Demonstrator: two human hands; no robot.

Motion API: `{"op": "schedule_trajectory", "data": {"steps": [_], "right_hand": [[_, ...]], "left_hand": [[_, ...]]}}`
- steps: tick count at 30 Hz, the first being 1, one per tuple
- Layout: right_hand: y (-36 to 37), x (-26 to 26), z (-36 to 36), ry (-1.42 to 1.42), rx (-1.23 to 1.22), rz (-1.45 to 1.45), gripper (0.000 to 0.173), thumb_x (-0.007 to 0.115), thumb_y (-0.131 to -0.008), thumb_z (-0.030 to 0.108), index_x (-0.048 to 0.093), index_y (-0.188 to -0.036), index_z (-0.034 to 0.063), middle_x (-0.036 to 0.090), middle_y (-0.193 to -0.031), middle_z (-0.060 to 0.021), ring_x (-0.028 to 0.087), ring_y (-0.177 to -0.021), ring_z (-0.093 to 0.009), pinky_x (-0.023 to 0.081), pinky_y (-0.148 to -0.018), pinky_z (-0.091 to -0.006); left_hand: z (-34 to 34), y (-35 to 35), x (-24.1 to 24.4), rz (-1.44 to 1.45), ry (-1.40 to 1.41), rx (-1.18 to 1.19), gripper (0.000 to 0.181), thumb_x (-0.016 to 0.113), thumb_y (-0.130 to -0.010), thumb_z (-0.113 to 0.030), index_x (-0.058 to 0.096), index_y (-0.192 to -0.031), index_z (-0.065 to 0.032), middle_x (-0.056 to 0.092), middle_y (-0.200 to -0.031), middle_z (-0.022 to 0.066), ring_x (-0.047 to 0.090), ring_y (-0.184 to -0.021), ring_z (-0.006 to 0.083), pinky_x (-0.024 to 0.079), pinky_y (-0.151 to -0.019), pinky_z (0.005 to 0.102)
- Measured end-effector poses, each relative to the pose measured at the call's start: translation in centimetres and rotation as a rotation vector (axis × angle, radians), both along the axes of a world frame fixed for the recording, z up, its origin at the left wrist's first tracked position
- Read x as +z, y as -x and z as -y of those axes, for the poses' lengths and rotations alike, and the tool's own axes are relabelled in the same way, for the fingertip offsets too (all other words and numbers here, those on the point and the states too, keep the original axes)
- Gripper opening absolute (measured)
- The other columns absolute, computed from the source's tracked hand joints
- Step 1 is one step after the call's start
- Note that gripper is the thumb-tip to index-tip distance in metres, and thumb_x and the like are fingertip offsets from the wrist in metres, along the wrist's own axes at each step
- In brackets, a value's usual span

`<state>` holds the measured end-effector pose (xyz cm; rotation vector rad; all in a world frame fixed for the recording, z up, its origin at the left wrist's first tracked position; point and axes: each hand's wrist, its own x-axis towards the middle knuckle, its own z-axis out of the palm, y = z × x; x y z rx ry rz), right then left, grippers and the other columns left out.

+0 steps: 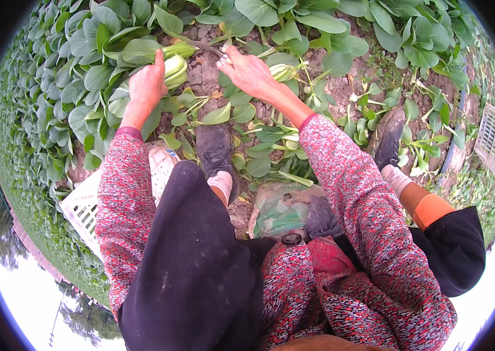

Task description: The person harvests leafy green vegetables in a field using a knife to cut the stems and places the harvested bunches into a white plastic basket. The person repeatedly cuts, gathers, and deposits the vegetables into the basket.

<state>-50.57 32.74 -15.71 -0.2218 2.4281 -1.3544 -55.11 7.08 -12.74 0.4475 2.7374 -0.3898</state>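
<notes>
My left hand [147, 83] grips heads of green pak choi, with the pale stem bases [175, 71] pointing right. A second, greener stem base [179, 50] lies just above them. To the right, my right hand [247, 72] is closed on the handle end of a curved metal blade [206, 46], probably a sickle or harvest knife. The blade reaches left towards the stem bases; whether it touches them I cannot tell. Its handle is hidden in my fingers. Just right of that hand, another pak choi head [281, 72] lies on the soil.
Dense pak choi plants [85, 79] grow at the left and along the top. Loose leaves [269, 149] litter the cracked soil between my shoes. A white plastic crate [82, 206] stands at the left, another crate [494, 136] at the far right. A dark hose [454, 147] runs along the right.
</notes>
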Motion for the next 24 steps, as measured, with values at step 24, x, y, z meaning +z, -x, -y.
{"op": "schedule_trajectory", "data": {"steps": [24], "right_hand": [[0.5,-4.4,5.2,-0.180,0.102,0.183,0.029,0.049,-0.093,0.023,0.047,-0.105,-0.0035,0.065,-0.082,-0.0242,0.064,-0.080,-0.042,0.050,-0.074,-0.0507]], "left_hand": [[2.8,-5.6,-1.6,-0.172,-0.106,-0.033,0.060,0.064,-0.068,-0.003,0.052,-0.126,0.0012,0.065,-0.066,0.0113,0.065,-0.062,0.0285,0.052,-0.059,0.0393]]}}
